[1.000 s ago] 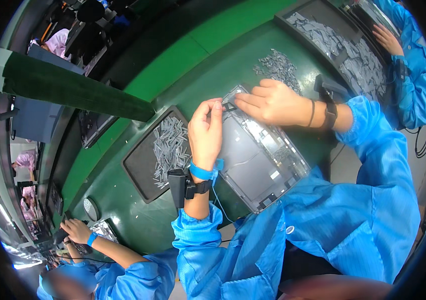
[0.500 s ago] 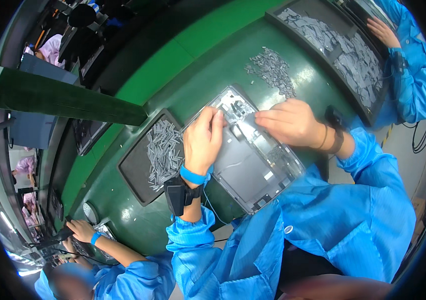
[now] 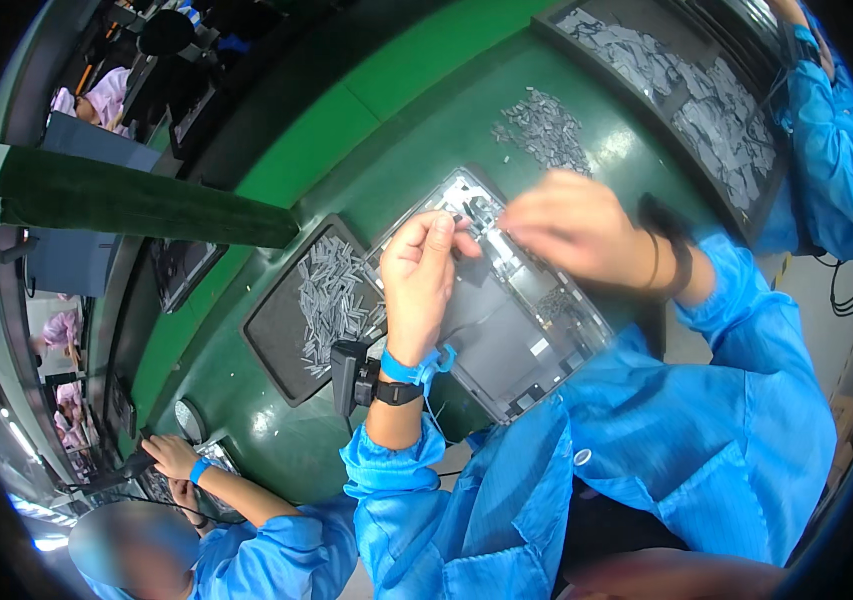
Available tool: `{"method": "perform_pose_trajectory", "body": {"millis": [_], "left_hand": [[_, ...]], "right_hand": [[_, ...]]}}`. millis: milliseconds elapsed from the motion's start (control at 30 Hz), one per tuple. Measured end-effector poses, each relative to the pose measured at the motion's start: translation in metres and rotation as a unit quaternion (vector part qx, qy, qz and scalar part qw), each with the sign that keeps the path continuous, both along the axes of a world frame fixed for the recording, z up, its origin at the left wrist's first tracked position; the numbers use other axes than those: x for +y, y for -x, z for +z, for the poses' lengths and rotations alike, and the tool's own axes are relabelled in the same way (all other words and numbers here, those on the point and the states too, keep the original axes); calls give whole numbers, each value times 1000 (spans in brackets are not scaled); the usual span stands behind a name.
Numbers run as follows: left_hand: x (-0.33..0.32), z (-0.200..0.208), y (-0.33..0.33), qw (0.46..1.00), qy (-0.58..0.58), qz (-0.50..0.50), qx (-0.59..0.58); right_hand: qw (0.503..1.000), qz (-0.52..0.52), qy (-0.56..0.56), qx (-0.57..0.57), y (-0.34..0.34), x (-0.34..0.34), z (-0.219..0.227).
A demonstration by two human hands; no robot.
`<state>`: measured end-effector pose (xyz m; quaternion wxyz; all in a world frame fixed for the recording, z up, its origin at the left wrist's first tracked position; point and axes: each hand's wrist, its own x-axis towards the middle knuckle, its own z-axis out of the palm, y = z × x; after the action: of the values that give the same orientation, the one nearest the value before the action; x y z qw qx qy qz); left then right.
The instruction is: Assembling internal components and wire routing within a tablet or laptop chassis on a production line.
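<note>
Open grey casing lies centre frame beneath two bare hands. Left hand curls over upper part; right hand shows blurred at right. Whether either clamps anything, cannot tell. Hasty right-hand sweep could jar exposed parts; dipping left wrist could snag blue wristband.

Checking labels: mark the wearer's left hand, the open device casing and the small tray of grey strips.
Left hand [image 3: 417,285]: head view, middle of the hand.
Device casing [image 3: 496,350]: head view, bare grey inner panel.
Small tray [image 3: 278,328]: head view, bare dark floor.
</note>
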<state>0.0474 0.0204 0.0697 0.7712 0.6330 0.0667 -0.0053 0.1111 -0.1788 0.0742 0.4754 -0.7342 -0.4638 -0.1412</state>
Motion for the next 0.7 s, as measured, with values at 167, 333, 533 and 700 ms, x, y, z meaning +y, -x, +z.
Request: {"method": "perform_pose_trajectory", "body": {"millis": [167,333,533,700], "left_hand": [[-14,4,6,998,53,-12,-7],[-17,0,3,996,83,5,-24],[-12,4,0,988,151,-38,3],[18,-4,-7,915,393,67,62]], "right_hand": [[993,34,-41,104,-12,22,6],[979,77,-84,167,-15,27,0],[986,103,-58,118,-31,37,9],[994,33,104,20,-80,40,20]]}}
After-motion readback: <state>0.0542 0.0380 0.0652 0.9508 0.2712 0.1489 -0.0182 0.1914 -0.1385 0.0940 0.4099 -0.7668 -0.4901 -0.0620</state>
